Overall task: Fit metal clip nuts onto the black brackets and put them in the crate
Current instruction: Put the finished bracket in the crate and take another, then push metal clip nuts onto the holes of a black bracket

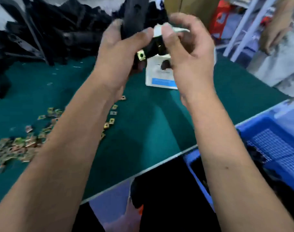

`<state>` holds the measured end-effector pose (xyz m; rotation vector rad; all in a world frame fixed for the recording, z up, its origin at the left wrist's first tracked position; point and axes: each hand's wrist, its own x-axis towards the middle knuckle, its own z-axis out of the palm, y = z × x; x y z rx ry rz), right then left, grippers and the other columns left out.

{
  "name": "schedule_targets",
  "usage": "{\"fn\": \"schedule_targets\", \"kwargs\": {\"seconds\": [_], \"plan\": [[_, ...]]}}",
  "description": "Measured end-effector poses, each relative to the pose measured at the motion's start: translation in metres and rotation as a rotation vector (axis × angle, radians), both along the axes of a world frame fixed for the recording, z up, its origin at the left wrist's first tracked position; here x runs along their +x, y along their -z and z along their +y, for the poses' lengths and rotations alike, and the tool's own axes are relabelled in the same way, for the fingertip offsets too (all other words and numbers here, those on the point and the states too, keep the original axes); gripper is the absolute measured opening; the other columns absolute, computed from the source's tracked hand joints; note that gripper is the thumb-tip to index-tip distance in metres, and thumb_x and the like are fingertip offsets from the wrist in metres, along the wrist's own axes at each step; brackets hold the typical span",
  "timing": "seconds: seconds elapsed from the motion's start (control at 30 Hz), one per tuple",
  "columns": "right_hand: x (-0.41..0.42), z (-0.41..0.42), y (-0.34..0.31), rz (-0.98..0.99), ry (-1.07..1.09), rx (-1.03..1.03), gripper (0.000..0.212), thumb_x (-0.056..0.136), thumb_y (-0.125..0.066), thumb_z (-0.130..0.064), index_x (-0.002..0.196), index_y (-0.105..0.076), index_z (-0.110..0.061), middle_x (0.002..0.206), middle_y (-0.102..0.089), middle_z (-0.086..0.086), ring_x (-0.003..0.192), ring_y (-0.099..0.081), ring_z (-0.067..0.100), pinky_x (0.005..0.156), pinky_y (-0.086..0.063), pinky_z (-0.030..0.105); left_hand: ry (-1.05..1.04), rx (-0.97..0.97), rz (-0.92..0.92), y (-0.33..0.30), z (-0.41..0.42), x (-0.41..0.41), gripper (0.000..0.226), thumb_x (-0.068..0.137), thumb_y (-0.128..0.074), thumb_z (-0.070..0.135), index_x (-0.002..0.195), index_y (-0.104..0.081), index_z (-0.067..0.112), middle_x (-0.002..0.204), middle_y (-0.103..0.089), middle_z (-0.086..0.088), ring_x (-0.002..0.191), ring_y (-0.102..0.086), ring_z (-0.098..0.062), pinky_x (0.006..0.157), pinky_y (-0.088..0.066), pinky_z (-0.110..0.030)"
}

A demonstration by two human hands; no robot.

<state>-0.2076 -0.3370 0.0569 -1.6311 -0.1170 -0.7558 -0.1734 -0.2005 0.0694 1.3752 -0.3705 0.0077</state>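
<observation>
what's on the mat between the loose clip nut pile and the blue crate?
In the head view, both forearms cross that stretch above the mat. The green mat itself is bare between the clip nut pile and the blue crate.

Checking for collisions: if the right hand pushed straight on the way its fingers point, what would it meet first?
The right hand points left, so its fingers would probably first meet the black bracket in the left hand; blur makes depth uncertain.
</observation>
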Motion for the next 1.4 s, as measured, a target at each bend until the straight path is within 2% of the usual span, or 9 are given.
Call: {"fn": "schedule_targets", "kwargs": {"seconds": [0.1, 0.33, 0.47, 0.6, 0.67, 0.8, 0.97, 1.2, 1.4], "plan": [[-0.039, -0.065, 0.006, 0.114, 0.239, 0.289, 0.036, 0.104, -0.060, -0.024, 0.069, -0.051, -0.020, 0.062, -0.041, 0.006, 0.053, -0.038, 0.016, 0.048, -0.027, 0.028, 0.126, 0.138, -0.084, 0.000, -0.101, -0.039, 0.024, 0.095, -0.067, 0.008, 0.098, -0.044, 0.013, 0.076, -0.052, 0.004, 0.060, -0.051, -0.010, 0.054, -0.043, -0.027], [-0.170, -0.207, 0.086, 0.362, 0.952, 0.519, 0.043, 0.107, -0.049, -0.018, 0.065, -0.040, -0.017, 0.036, -0.041, -0.013, 0.039, -0.035, 0.005, 0.043, -0.032, 0.018, 0.464, 0.579, -0.196, 0.072, -0.277, -0.151, 0.031, 0.093, -0.068, 0.026, 0.107, -0.044, 0.012, 0.103, -0.064, -0.014, 0.098, -0.063, -0.037, 0.072, -0.046, -0.040], [-0.219, -0.249, 0.164, 0.765, 0.988, 0.197, 0.051, 0.105, -0.053, -0.026, 0.057, -0.041, -0.012, 0.053, -0.049, 0.006, 0.059, -0.049, 0.021, 0.059, -0.035, 0.034, 0.632, 0.834, 0.219, 0.161, -0.305, -0.180, 0.046, 0.093, -0.067, 0.044, 0.118, -0.056, 0.007, 0.124, -0.067, -0.016, 0.111, -0.066, -0.034, 0.087, -0.052, -0.036], [-0.241, -0.263, 0.217, 1.234, 0.780, -0.236, 0.039, 0.096, -0.067, -0.042, 0.073, -0.061, -0.011, 0.088, -0.070, 0.024, 0.096, -0.068, 0.039, 0.074, -0.045, 0.038, 0.675, 0.824, 0.718, 0.229, -0.294, -0.191, 0.029, 0.094, -0.070, 0.035, 0.107, -0.059, 0.011, 0.113, -0.067, -0.012, 0.092, -0.072, -0.027, 0.047, -0.052, -0.023], [-0.246, -0.268, 0.227, 1.273, 0.801, -0.260, 0.038, 0.090, -0.075, -0.047, 0.090, -0.067, -0.010, 0.095, -0.072, 0.019, 0.100, -0.067, 0.038, 0.072, -0.041, 0.032, 0.672, 0.937, 0.648, 0.248, -0.289, -0.194, 0.026, 0.094, -0.068, 0.038, 0.091, -0.055, 0.016, 0.106, -0.067, -0.010, 0.084, -0.069, -0.023, 0.055, -0.056, -0.026], [-0.245, -0.275, 0.219, 1.280, 0.949, -0.340, 0.039, 0.084, -0.079, -0.048, 0.091, -0.068, -0.012, 0.095, -0.072, 0.018, 0.099, -0.068, 0.038, 0.072, -0.045, 0.035, 0.562, 1.101, 0.266, 0.246, -0.287, -0.189, 0.020, 0.094, -0.063, 0.036, 0.090, -0.059, 0.017, 0.099, -0.069, -0.006, 0.094, -0.069, -0.030, 0.076, -0.053, -0.034], [-0.217, -0.261, 0.174, 1.070, 1.044, -0.389, 0.021, 0.088, -0.071, -0.029, 0.099, -0.075, -0.012, 0.099, -0.075, 0.018, 0.103, -0.067, 0.041, 0.086, -0.053, 0.041, 0.313, 0.827, -0.002, 0.184, -0.290, -0.168, 0.012, 0.090, -0.059, 0.013, 0.101, -0.063, 0.014, 0.106, -0.072, -0.007, 0.102, -0.066, -0.032, 0.091, -0.054, -0.041], [-0.141, -0.190, 0.063, 0.470, 0.919, -0.473, 0.011, 0.086, -0.056, -0.024, 0.079, -0.064, -0.019, 0.069, -0.063, -0.003, 0.069, -0.057, 0.016, 0.062, -0.037, 0.031, 0.021, 0.244, -0.403, 0.056, -0.248, -0.112, 0.020, 0.078, -0.058, -0.002, 0.093, -0.064, 0.009, 0.084, -0.066, 0.006, 0.080, -0.065, -0.013, 0.072, -0.055, -0.037], [-0.052, -0.061, 0.016, 0.274, 0.492, -0.542, 0.019, 0.083, -0.049, -0.024, 0.065, -0.045, -0.027, 0.058, -0.044, -0.014, 0.055, -0.035, 0.004, 0.049, -0.031, 0.026, -0.348, 0.189, -0.357, 0.014, -0.128, -0.053, 0.019, 0.078, -0.055, 0.001, 0.091, -0.065, 0.011, 0.081, -0.063, 0.015, 0.080, -0.062, -0.005, 0.073, -0.054, -0.034]]}}
